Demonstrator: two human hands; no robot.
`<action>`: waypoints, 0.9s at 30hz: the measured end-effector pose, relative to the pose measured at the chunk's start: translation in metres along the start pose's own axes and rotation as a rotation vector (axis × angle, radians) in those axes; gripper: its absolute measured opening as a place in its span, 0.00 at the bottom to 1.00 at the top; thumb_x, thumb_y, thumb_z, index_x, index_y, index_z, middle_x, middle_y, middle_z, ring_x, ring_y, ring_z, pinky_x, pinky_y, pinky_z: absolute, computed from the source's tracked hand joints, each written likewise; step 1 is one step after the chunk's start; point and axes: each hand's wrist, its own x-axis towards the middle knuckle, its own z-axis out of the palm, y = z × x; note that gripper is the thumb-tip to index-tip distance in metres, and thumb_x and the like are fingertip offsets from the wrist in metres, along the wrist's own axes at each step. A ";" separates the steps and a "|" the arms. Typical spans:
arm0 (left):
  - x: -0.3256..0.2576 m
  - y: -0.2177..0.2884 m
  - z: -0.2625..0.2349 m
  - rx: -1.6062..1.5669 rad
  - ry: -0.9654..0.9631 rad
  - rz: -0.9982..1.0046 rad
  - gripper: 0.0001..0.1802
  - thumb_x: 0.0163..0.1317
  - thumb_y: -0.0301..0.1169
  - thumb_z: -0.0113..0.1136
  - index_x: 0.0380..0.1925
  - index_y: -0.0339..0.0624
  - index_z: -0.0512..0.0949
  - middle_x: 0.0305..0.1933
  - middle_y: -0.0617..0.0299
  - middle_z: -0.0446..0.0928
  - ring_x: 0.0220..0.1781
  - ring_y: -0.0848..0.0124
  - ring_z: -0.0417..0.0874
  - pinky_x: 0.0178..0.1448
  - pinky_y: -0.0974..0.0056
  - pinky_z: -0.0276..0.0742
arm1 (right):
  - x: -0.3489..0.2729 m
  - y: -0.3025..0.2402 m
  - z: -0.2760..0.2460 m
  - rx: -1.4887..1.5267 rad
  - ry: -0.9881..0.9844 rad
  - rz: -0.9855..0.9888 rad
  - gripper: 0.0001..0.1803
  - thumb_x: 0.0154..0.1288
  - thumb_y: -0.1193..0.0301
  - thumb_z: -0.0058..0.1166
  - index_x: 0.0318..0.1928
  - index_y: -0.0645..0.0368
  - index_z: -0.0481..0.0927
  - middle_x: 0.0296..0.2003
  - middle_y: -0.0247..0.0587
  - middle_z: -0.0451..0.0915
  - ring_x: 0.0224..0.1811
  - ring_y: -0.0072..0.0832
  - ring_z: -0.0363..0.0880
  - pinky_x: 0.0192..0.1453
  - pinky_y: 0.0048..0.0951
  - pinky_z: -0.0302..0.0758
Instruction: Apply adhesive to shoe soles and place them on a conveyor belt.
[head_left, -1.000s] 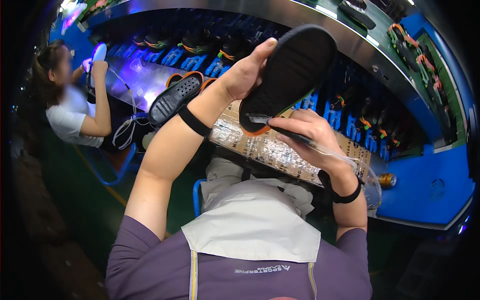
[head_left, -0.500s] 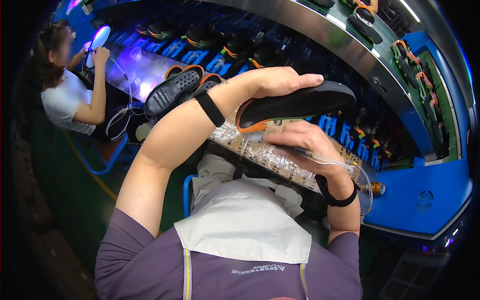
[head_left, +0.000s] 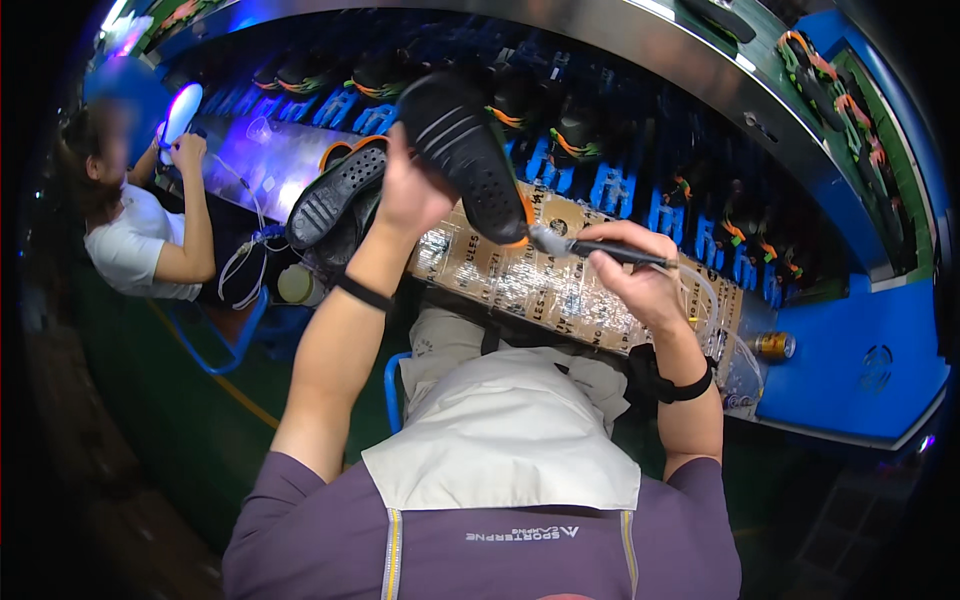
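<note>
At far left a co-worker in a white shirt holds up a pale, violet-lit piece. Next, dark soles with orange rims lie heaped on the surface, whose nearer stretch wears printed brown cardboard under shiny clear wrap. Just right of that heap, the person's left hand is closed round the edge of a black sole, thumb along its left side, the other fingers mostly hidden; the sole is raised above the surface, tilted, slots and small holes showing. At its lower orange edge are the pale bristles of a dark-handled brush; whether they touch, I cannot tell. The right hand pinches that handle, fingers curled. A clear tube loops beyond it, then a gold can beside a blue housing
</note>
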 end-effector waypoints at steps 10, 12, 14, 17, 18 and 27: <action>-0.139 -0.058 -0.081 -0.505 0.135 -0.501 0.59 0.68 0.78 0.33 0.81 0.37 0.54 0.80 0.20 0.52 0.80 0.26 0.60 0.71 0.21 0.68 | -0.013 0.066 0.034 0.305 0.231 0.316 0.08 0.70 0.74 0.62 0.46 0.61 0.87 0.32 0.25 0.80 0.33 0.12 0.71 0.36 0.19 0.67; -0.137 -0.070 -0.080 -0.615 0.191 -0.507 0.59 0.69 0.78 0.31 0.82 0.38 0.54 0.80 0.21 0.52 0.80 0.27 0.59 0.71 0.21 0.67 | -0.007 0.067 0.046 0.291 0.206 0.332 0.08 0.70 0.74 0.62 0.46 0.61 0.87 0.32 0.25 0.79 0.32 0.12 0.70 0.36 0.19 0.67; -0.134 -0.084 -0.090 -0.562 0.183 -0.500 0.59 0.68 0.79 0.27 0.81 0.40 0.56 0.80 0.24 0.55 0.79 0.30 0.63 0.72 0.23 0.68 | 0.000 0.073 0.056 0.267 0.155 0.347 0.09 0.69 0.71 0.62 0.45 0.62 0.87 0.31 0.27 0.82 0.32 0.13 0.74 0.37 0.21 0.70; -0.127 -0.098 -0.084 -0.521 0.194 -0.463 0.51 0.74 0.71 0.23 0.78 0.41 0.63 0.75 0.30 0.66 0.73 0.35 0.72 0.70 0.28 0.72 | 0.017 0.061 0.067 0.107 0.144 0.345 0.11 0.66 0.68 0.62 0.43 0.62 0.87 0.31 0.32 0.84 0.34 0.15 0.77 0.39 0.23 0.73; -0.124 -0.101 -0.076 -0.473 0.217 -0.460 0.49 0.75 0.68 0.24 0.77 0.40 0.64 0.74 0.31 0.68 0.73 0.35 0.73 0.71 0.28 0.71 | 0.023 0.063 0.070 0.060 0.120 0.327 0.12 0.68 0.66 0.61 0.46 0.60 0.87 0.33 0.30 0.83 0.35 0.17 0.75 0.40 0.25 0.72; -0.118 -0.114 -0.039 -0.359 0.148 -0.450 0.45 0.70 0.60 0.30 0.75 0.38 0.66 0.73 0.36 0.71 0.74 0.38 0.73 0.76 0.33 0.68 | 0.060 0.052 0.087 -0.031 0.377 0.143 0.11 0.63 0.68 0.65 0.42 0.62 0.86 0.35 0.50 0.88 0.36 0.40 0.89 0.42 0.36 0.82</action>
